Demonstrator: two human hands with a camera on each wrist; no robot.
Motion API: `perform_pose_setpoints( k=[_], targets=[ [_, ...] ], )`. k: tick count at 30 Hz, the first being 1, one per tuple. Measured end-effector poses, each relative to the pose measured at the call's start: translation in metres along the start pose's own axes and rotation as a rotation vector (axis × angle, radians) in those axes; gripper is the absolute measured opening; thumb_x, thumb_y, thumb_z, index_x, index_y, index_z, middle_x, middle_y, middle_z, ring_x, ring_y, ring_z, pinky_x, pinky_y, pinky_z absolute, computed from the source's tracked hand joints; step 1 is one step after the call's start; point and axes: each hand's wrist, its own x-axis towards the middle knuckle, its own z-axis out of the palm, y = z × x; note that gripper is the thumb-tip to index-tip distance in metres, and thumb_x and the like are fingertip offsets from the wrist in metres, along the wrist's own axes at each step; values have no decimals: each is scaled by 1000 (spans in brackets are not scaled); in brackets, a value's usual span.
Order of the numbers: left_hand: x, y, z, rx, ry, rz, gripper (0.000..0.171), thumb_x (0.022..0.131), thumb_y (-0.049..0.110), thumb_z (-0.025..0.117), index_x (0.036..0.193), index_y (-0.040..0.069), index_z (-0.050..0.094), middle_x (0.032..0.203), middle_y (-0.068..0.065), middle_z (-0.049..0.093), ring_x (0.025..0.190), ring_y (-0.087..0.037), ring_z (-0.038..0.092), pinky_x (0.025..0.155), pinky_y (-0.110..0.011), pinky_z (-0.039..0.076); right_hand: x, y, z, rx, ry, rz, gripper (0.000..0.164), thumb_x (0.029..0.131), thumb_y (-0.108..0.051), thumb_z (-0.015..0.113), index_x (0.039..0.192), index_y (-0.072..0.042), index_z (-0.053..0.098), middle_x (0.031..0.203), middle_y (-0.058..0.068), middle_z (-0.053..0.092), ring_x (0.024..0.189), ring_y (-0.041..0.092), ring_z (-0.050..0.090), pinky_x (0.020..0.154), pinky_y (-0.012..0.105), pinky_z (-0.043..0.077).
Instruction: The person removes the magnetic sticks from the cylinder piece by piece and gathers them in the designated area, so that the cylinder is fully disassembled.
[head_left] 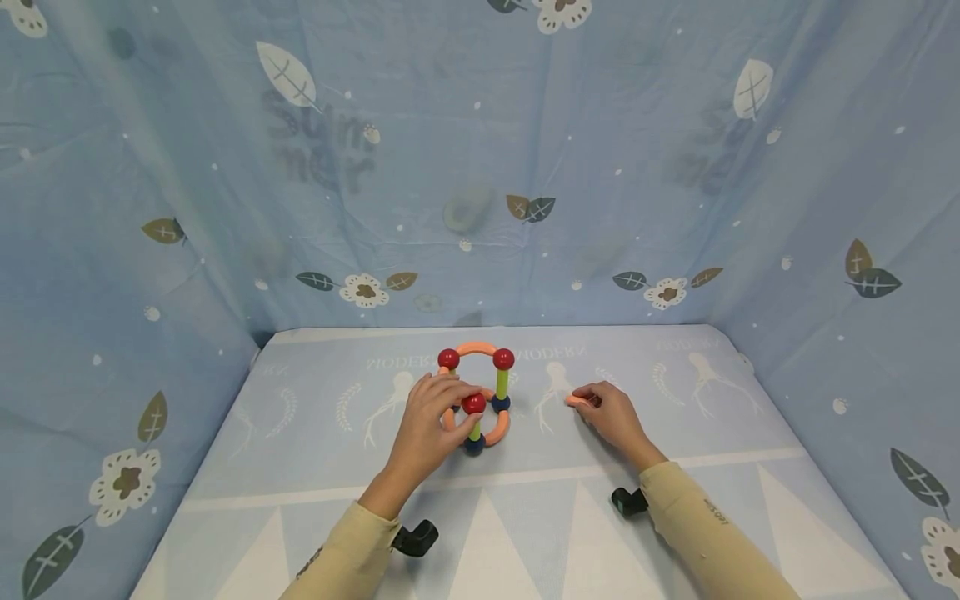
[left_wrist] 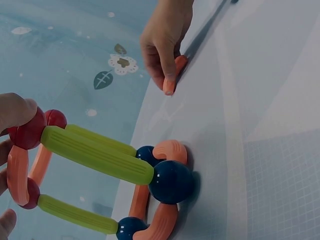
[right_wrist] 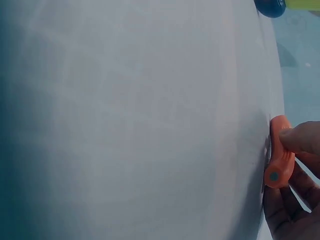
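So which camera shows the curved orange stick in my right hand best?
The right wrist view: the curved orange stick is largest there, one round end facing the camera. Left wrist shows it smaller, partly covered by your right hand; head shows only a small piece sticking out.

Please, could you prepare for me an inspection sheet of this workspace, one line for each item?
Surface: pale printed covering with white triangles.
Job's things: upright toy frame with red balls above, green rods between, blue balls below, and orange curved parts at top and base; one loose orange piece apart from it.
Clutter: nothing seen.
Left hand: holds the nearest red ball.
Right hand: pinches the loose orange piece.
Cables: nothing seen; black devices show at both wrists.
Surroundings: blue hanging cloth printed with leaves and flowers, behind and at both sides.
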Motion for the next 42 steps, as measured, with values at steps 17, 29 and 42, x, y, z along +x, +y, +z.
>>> perform_pose_setpoints(
  k=[17, 29, 42],
  targets=[
    [0, 2, -1, -1, -6, -12, 35, 83, 14, 86, 117, 19, 75, 110, 2, 72, 124, -30, 58, 115, -60, 31, 0, 2, 0, -15, -5, 39, 26, 91, -23, 79, 111, -7, 77, 90, 4, 66, 74, 17, 54, 69, 35, 47],
    [0, 1, 0, 6, 3, -1, 36, 82, 13, 86, 116, 19, 75, 111, 2, 72, 125, -29, 58, 115, -59, 32, -1, 0, -1, -17, -8, 47, 27, 91, -17, 78, 115, -6, 75, 93, 6, 66, 78, 19, 56, 70, 36, 47],
    [-2, 1, 0, 27, 4, -1, 39, 83, 16, 86, 120, 16, 74, 114, 0, 71, 130, -32, 54, 113, -57, 35, -4, -4, 1, -4, 40, -2, 31, 92, -21, 78, 119, -6, 74, 104, 11, 67, 90, 26, 65, 77, 43, 54]
  ],
)
